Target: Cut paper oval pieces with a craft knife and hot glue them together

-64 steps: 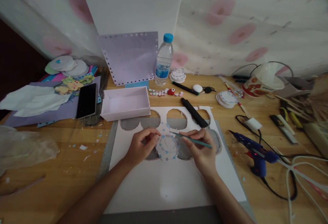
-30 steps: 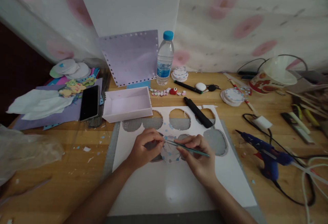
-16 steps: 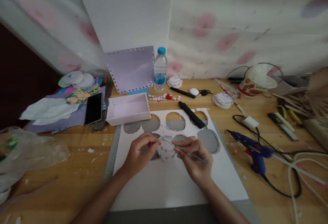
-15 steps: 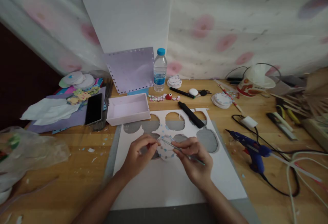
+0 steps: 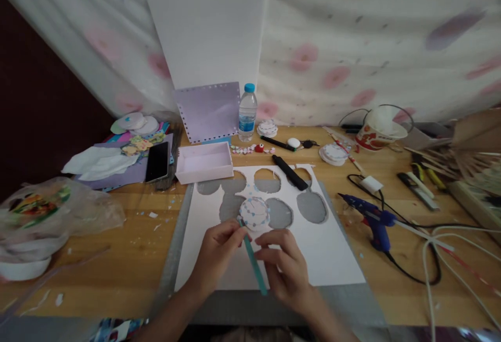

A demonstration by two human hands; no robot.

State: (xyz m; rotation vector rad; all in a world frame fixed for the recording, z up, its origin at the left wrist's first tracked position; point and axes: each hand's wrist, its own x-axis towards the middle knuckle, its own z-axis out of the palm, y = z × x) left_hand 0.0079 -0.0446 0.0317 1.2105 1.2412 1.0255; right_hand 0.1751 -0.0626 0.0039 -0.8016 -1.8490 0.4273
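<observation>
My left hand (image 5: 219, 256) is closed, pinching slim teal tweezers (image 5: 253, 263) near their dark narrow end. Their broad end slants down toward me. To the right, my right hand (image 5: 284, 266) has its fingers loosely bent and apart, close beside the tweezers, with nothing seen in them. Just beyond both hands lies a round white disc (image 5: 255, 213) with small blue and grey dots around its edge. It rests on a white sheet (image 5: 313, 258) that has several rough round holes cut through it.
A black marker (image 5: 289, 173) lies across the sheet's far part. Behind it stand a pale open box (image 5: 204, 162) and a water bottle (image 5: 248, 113). A blue glue gun (image 5: 370, 222) with cables is at right; a phone (image 5: 158, 162) and plastic bag (image 5: 86, 211) are at left.
The tweezers have passed from my right hand to my left and now point toward me. The dotted disc, earlier between my hands, lies on the sheet. The view has shifted.
</observation>
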